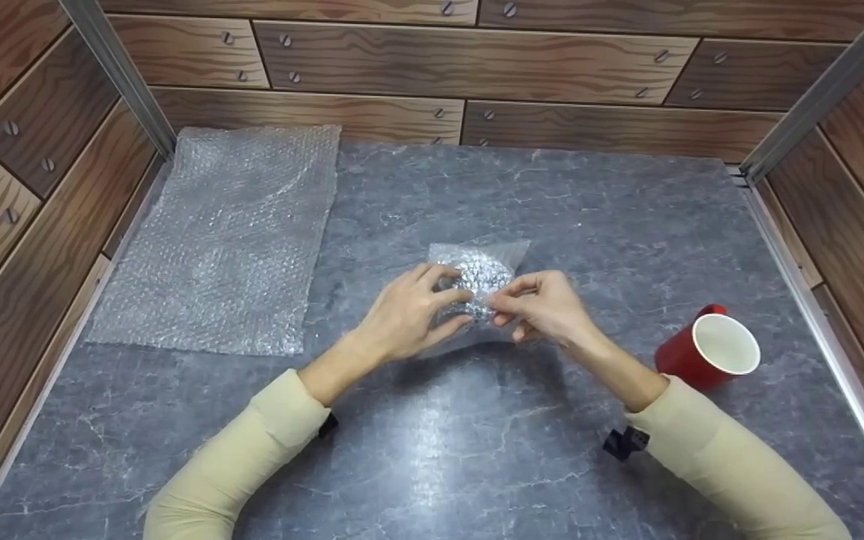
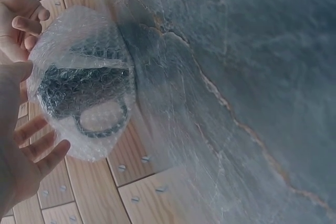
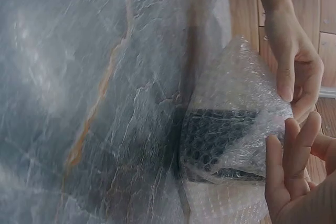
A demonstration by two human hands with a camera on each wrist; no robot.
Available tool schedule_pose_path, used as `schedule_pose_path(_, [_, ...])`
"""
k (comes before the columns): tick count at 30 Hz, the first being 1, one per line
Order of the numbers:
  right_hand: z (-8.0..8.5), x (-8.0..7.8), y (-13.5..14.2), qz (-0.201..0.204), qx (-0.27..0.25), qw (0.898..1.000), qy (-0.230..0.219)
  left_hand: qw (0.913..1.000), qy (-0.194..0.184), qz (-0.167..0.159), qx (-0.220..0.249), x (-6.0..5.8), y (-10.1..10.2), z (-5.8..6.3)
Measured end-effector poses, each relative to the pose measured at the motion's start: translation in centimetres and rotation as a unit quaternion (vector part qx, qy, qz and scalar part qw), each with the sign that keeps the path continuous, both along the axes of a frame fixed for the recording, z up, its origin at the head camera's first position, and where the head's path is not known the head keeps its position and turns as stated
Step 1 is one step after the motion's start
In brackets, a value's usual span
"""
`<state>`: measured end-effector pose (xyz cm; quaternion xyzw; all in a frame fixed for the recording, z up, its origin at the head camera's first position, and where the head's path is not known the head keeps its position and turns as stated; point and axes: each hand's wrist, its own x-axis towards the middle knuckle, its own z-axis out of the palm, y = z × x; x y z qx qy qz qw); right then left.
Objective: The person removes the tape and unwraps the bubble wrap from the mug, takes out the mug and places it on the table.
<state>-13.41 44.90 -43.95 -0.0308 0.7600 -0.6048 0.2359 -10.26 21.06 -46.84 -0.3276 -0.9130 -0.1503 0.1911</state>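
A dark mug (image 2: 79, 85) with a handle stands on the table, seen through the bubble wrap (image 2: 73, 145) folded round it. In the head view the wrapped bundle (image 1: 481, 270) lies between both hands, with a loose flap sticking up at its far side. My left hand (image 1: 413, 311) rests spread fingers along the bundle's left side. From the right, my right hand (image 1: 548, 304) pinches the wrap at the near face between thumb and forefinger. The right wrist view shows layered wrap (image 3: 236, 87) over the dark mug, its lower end loose.
A large flat sheet of bubble wrap (image 1: 229, 240) lies at the back left of the grey marbled table (image 1: 432, 450). To the right, beside my right forearm, is a red mug (image 1: 687, 356) with a white inside. Wood-patterned panels (image 1: 477, 64) enclose the table's back and sides.
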Motion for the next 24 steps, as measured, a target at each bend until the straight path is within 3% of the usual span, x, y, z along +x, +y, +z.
schedule_pose_path(8, [0.1, 0.3, 0.0, 0.015, 0.017, 0.998, 0.063, 1.0, -0.002, -0.001, 0.0, 0.0, -0.1, 0.0])
schedule_pose_path(17, [0.4, 1.0, -0.1, -0.011, 0.002, 0.996, 0.085, 1.0, -0.003, -0.001, 0.003, 0.0, 0.0, 0.0])
schedule_pose_path(24, [0.5, 1.1, 0.1, -0.003, 0.023, 0.993, 0.114, 1.0, 0.0, 0.0, 0.003, 0.0, 0.0, -0.1])
